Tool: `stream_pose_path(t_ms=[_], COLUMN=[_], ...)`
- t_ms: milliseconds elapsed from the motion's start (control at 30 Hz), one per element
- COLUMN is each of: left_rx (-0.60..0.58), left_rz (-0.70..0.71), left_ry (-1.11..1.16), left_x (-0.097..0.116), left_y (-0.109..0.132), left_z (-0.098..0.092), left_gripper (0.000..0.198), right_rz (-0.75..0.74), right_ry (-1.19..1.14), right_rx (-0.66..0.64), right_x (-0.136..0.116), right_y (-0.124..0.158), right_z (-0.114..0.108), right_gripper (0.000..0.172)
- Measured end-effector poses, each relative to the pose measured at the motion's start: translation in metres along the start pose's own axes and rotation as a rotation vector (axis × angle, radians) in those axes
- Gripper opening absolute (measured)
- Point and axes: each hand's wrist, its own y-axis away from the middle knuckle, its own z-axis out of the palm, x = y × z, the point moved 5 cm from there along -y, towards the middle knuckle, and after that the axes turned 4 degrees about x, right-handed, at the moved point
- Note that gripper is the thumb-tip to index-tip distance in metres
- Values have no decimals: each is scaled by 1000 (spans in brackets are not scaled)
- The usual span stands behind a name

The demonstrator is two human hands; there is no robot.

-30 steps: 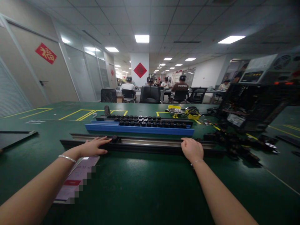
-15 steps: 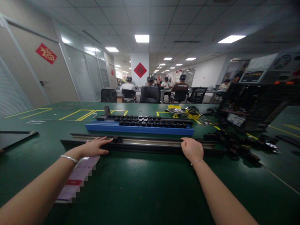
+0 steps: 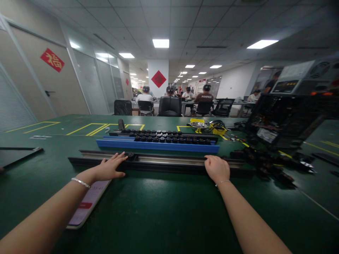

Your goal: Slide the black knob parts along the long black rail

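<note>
A long dark rail point(image 3: 166, 160) with a shiny channel lies across the green table. In its channel, left of the middle, sits a small black block point(image 3: 131, 156). My left hand point(image 3: 109, 168) rests over the rail's left part, fingers spread, its fingertips beside the block. Toward the rail's right part, my right hand point(image 3: 217, 168) is closed round the rail, with its fingertips hidden behind it. Behind lies a blue rail point(image 3: 156, 144) with a row of black blocks point(image 3: 174, 140) along it.
A phone point(image 3: 88, 206) lies under my left forearm. Loose black parts point(image 3: 261, 162) are heaped at the right, before an open computer case point(image 3: 280, 120). A metal bowl point(image 3: 198, 125) and yellow items stand at the back. People sit at far desks.
My left hand has shifted slightly to the right, and its fingers are a little higher over the rail. My right hand and the rails have stayed in place.
</note>
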Motion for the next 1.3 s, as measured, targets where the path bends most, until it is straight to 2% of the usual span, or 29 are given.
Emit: stream_pose_path(t_ms=[167, 433, 833, 967, 1300], left_rx=[24, -10, 241, 270, 367], left_rz=[-35, -101, -334, -403, -449], left_ry=[-4, 40, 141, 183, 185], left_x=[6, 14, 30, 37, 50], left_y=[-2, -4, -17, -13, -11], left_z=[5, -1, 14, 12, 10], left_gripper=[90, 98, 89, 91, 90], right_rz=[1, 2, 0, 7, 0], right_ry=[-3, -5, -11, -13, -17], right_rx=[11, 13, 6, 7, 13], right_x=[0, 0, 1, 1, 1], right_y=[1, 0, -1, 0, 0], right_z=[0, 1, 1, 0, 1], right_gripper=[37, 36, 37, 36, 36])
